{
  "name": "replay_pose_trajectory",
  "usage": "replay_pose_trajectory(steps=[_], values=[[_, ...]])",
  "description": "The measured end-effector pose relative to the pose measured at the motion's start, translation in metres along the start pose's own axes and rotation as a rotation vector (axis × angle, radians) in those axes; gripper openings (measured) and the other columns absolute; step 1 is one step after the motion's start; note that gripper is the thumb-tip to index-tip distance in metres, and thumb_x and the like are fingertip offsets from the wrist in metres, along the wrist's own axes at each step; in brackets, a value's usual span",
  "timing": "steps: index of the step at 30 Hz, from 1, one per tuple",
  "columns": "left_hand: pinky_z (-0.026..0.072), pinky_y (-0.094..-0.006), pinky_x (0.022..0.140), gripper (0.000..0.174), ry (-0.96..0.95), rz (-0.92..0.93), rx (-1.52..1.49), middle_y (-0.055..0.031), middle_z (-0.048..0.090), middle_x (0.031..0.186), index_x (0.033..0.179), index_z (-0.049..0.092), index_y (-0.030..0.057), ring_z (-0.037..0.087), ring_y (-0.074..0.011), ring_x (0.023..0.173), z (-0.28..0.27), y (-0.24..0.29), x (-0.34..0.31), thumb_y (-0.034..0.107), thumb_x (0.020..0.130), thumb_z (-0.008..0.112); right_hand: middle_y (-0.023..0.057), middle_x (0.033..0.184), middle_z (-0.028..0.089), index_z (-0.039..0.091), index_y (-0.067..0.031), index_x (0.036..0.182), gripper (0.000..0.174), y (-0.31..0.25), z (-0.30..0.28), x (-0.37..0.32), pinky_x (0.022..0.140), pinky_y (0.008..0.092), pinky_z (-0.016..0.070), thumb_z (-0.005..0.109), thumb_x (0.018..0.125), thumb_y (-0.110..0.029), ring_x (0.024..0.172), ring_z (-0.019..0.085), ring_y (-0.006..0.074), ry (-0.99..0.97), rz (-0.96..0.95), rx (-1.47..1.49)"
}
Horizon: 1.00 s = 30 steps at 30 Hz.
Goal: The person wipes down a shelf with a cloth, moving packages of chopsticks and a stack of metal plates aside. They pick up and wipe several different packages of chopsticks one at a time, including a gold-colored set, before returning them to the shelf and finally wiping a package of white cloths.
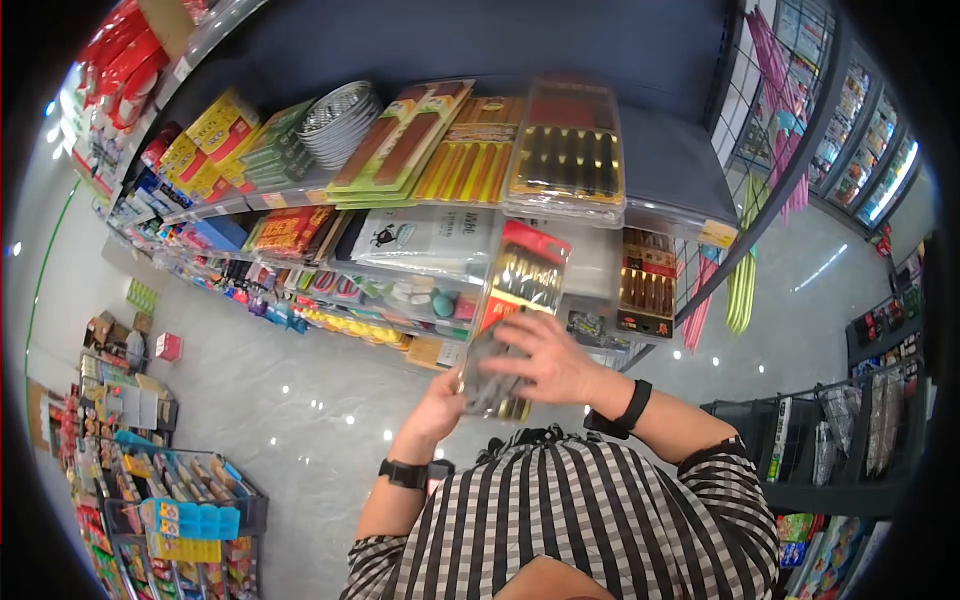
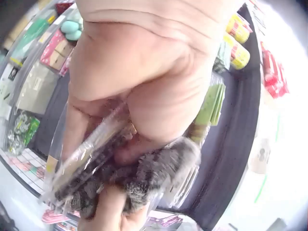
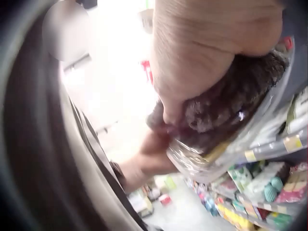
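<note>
In the head view a clear-wrapped pack of chopsticks (image 1: 528, 265), gold and black with a red top, is held upright in front of the shelves. My left hand (image 1: 436, 405) grips its lower left edge, and in the left wrist view its fingers curl round the plastic wrap (image 2: 91, 154). A fuzzy dark grey cloth (image 1: 487, 372) lies against the lower front of the pack. My right hand (image 1: 548, 362) holds this cloth to the pack, fingers over it. The right wrist view shows the cloth (image 3: 211, 108) bunched under that hand. Part of the pack is hidden behind hands and cloth.
Larger chopstick packs (image 1: 570, 150), stacked metal bowls (image 1: 340, 125) and yellow boxes (image 1: 222, 125) fill the upper shelf. A wire rack panel (image 1: 765, 150) with pink and green hanging items borders it at right. Another rack (image 1: 180, 500) stands at lower left.
</note>
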<state>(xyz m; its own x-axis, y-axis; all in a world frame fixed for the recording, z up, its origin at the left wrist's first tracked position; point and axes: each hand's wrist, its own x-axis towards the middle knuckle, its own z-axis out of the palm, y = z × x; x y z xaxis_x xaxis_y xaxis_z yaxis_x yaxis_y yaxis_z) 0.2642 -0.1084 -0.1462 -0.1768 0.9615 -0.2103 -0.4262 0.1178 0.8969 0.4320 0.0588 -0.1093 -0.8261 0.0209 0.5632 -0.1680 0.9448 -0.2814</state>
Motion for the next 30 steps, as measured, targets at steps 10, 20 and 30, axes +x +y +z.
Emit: replay_pose_trajectory(steps=[10, 20, 30], values=[[0.0471, -0.0303, 0.091, 0.045, 0.053, -0.107, 0.087, -0.0087, 0.064, 0.113, 0.122, 0.055, -0.0033, 0.061, -0.0167, 0.103, -0.023, 0.013, -0.046, -0.008, 0.078, 0.06, 0.0102, 0.107, 0.055, 0.062, -0.0139, 0.109, 0.046, 0.009, 0.034, 0.05, 0.09, 0.0448, 0.0429, 0.071, 0.065, -0.021, 0.101, 0.051, 0.0325, 0.271, 0.148, -0.032], [0.0475, -0.0256, 0.08, 0.041, 0.095, -0.095, 0.066, -0.005, 0.065, 0.105, 0.119, 0.056, -0.0047, 0.06, -0.0122, 0.091, -0.018, 0.019, -0.054, -0.004, 0.078, 0.06, 0.0121, 0.107, 0.059, 0.063, -0.0113, 0.105, 0.034, 0.06, 0.001, 0.046, 0.087, 0.0433, 0.0415, 0.063, 0.072, -0.015, 0.096, 0.054, 0.0303, 0.446, 0.29, -0.07], [0.0501, -0.0288, 0.085, 0.039, 0.224, 0.089, -0.241, -0.0073, 0.064, 0.111, 0.119, 0.055, -0.0018, 0.063, -0.0157, 0.097, -0.028, -0.014, -0.016, -0.004, 0.08, 0.058, 0.0062, 0.107, 0.057, 0.063, -0.0185, 0.109, 0.049, -0.024, 0.044, -0.003, 0.087, 0.0437, 0.047, 0.071, 0.06, -0.019, 0.099, 0.052, 0.0278, 0.11, 0.02, 0.081]])
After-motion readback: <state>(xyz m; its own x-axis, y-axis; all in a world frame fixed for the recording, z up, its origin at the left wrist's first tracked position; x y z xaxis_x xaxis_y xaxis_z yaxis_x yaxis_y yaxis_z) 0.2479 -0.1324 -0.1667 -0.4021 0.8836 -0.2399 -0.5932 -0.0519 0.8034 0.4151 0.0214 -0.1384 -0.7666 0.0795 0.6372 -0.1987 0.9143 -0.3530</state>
